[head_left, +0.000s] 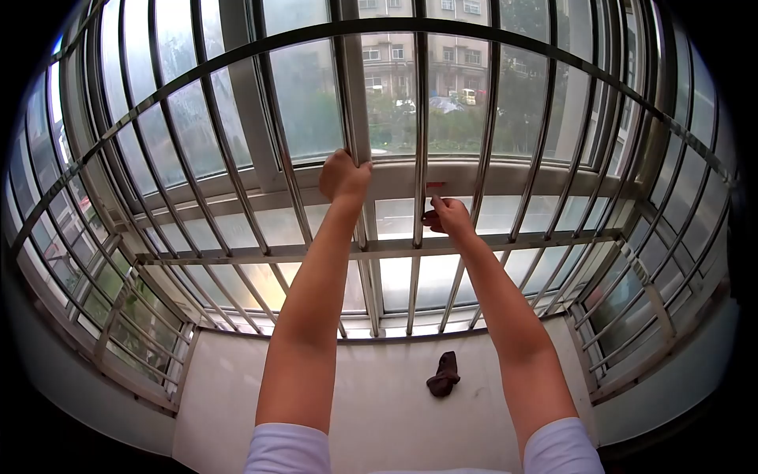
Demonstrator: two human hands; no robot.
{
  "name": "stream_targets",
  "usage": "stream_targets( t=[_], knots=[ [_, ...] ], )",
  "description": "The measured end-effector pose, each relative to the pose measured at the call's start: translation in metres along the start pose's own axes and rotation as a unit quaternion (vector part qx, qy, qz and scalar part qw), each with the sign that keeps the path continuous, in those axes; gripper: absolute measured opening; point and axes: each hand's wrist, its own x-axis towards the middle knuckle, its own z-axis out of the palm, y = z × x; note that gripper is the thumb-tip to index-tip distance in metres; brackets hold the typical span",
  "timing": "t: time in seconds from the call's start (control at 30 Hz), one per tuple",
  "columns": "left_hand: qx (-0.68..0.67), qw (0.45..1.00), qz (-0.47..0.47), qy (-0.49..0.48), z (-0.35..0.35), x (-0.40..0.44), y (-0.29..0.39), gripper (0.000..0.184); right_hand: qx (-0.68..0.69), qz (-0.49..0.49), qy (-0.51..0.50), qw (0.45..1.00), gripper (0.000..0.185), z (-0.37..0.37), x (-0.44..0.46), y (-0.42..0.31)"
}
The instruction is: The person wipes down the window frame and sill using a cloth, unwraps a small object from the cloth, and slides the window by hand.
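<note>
My left hand (345,177) is closed at an upright metal bar (341,87), right beside the window's vertical frame (358,110). Its fingers wrap out of my sight, and the thumb points right. Lower and to the right, my right hand (448,217) is held with curled fingers next to another upright bar (420,118). Something dark red shows at those fingertips, too small to make out. Just above this hand, a red mark (435,185) shows on the light window rail (395,183).
A curved horizontal bar (379,28) crosses the barred enclosure overhead. A lower crossbar (316,256) runs below my hands. On the pale floor surface (371,387) lies a crumpled dark brown cloth-like thing (444,374). Beyond the glass stand a building (387,59) and greenery.
</note>
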Motion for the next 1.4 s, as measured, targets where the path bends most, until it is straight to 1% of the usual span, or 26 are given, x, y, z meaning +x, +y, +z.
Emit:
stream_targets(
  t=[0.03, 0.07, 0.13, 0.17, 0.23, 0.3, 0.37, 0.4, 0.43, 0.5, 0.53, 0.6, 0.63, 0.7, 0.73, 0.8, 0.87, 0.93, 1.0, 1.03, 1.13, 1.2, 1.23, 1.3, 1.33, 1.4],
  knots=[
    [0.001, 1.0, -0.003, -0.005, 0.001, -0.002, -0.001, 0.035, 0.022, -0.002, 0.012, 1.0, 0.033, 0.004, 0.004, -0.001],
    [-0.016, 1.0, 0.002, 0.013, 0.001, -0.004, -0.001, 0.033, 0.021, 0.002, 0.013, 1.0, 0.033, 0.006, 0.008, -0.002],
    [-0.035, 0.999, 0.007, 0.029, 0.0, -0.007, 0.003, 0.031, 0.052, -0.04, 0.024, 0.998, 0.033, 0.008, 0.013, -0.005],
    [-0.034, 0.998, -0.008, 0.043, 0.002, -0.009, 0.003, 0.031, 0.051, -0.037, 0.025, 0.998, 0.033, 0.009, 0.015, -0.005],
    [-0.034, 0.998, -0.021, 0.054, 0.005, -0.011, 0.004, 0.031, 0.104, -0.047, 0.028, 0.993, 0.031, 0.01, 0.018, -0.005],
    [-0.031, 0.995, -0.003, 0.099, 0.008, -0.012, 0.002, 0.032, 0.129, -0.051, 0.025, 0.99, 0.028, 0.01, 0.023, -0.005],
    [-0.033, 0.995, -0.008, 0.093, 0.008, -0.014, 0.002, 0.033, 0.149, -0.055, 0.026, 0.987, 0.024, 0.01, 0.025, -0.007],
    [-0.037, 0.995, -0.012, 0.091, 0.006, -0.014, 0.003, 0.033, 0.166, -0.046, 0.056, 0.983, 0.021, 0.014, 0.024, -0.008],
    [-0.036, 0.995, -0.01, 0.091, 0.003, -0.014, 0.005, 0.033, 0.168, -0.046, 0.057, 0.983, 0.021, 0.017, 0.023, -0.01],
    [-0.023, 0.998, -0.027, 0.05, -0.002, -0.015, 0.006, 0.035, 0.15, -0.051, 0.087, 0.984, 0.018, 0.021, 0.023, -0.01],
    [-0.022, 0.998, -0.025, 0.05, -0.005, -0.016, 0.006, 0.035, 0.152, -0.051, 0.088, 0.983, 0.018, 0.023, 0.023, -0.01],
    [-0.048, 0.998, -0.027, 0.007, -0.009, -0.019, 0.003, 0.036, 0.166, -0.059, 0.089, 0.98, 0.017, 0.023, 0.021, -0.011],
    [-0.047, 0.999, -0.026, 0.004, -0.007, -0.022, 0.002, 0.036, 0.167, -0.057, 0.092, 0.98, 0.017, 0.022, 0.019, -0.01],
    [-0.006, 1.0, -0.021, 0.005, 0.002, -0.023, -0.003, 0.037, 0.153, -0.025, 0.088, 0.984, 0.017, 0.019, 0.022, -0.011],
    [-0.009, 1.0, -0.02, 0.007, 0.006, -0.023, -0.006, 0.037, 0.157, -0.034, 0.059, 0.985, 0.019, 0.015, 0.022, -0.01],
    [-0.063, 0.997, -0.022, 0.043, 0.015, -0.024, -0.008, 0.035, 0.151, -0.036, 0.039, 0.987, 0.02, 0.012, 0.019, -0.012],
    [-0.087, 0.995, -0.029, 0.047, 0.021, -0.026, -0.011, 0.036, 0.125, -0.026, 0.002, 0.992, 0.022, 0.009, 0.017, -0.012],
    [-0.108, 0.992, -0.039, 0.048, 0.025, -0.028, -0.014, 0.036, 0.144, -0.026, 0.01, 0.989, 0.022, 0.011, 0.015, -0.011],
    [-0.144, 0.985, -0.042, 0.082, 0.033, -0.03, -0.018, 0.037, 0.163, -0.029, 0.013, 0.986, 0.02, 0.01, 0.014, -0.013],
    [-0.144, 0.985, -0.04, 0.08, 0.036, -0.029, -0.02, 0.037, 0.164, -0.029, 0.015, 0.986, 0.02, 0.01, 0.015, -0.016],
    [-0.147, 0.983, -0.017, 0.106, 0.045, -0.027, -0.027, 0.038, 0.189, -0.017, 0.031, 0.981, 0.015, 0.009, 0.022, -0.017],
    [-0.153, 0.977, 0.031, 0.146, 0.049, -0.029, -0.03, 0.04, 0.2, -0.016, 0.013, 0.98, 0.012, 0.008, 0.021, -0.014],
    [-0.155, 0.976, 0.031, 0.149, 0.05, -0.028, -0.03, 0.04, 0.199, -0.019, 0.011, 0.98, 0.012, 0.008, 0.022, -0.014],
    [-0.158, 0.97, 0.059, 0.174, 0.052, -0.029, -0.031, 0.041, 0.246, -0.02, 0.064, 0.967, 0.012, 0.015, 0.018, -0.017],
    [-0.157, 0.97, 0.058, 0.174, 0.054, -0.029, -0.032, 0.041, 0.246, -0.018, 0.064, 0.967, 0.012, 0.018, 0.016, -0.018],
    [-0.142, 0.974, 0.056, 0.167, 0.052, -0.029, -0.033, 0.041, 0.3, -0.021, 0.116, 0.947, 0.011, 0.024, 0.016, -0.015]
  ],
)
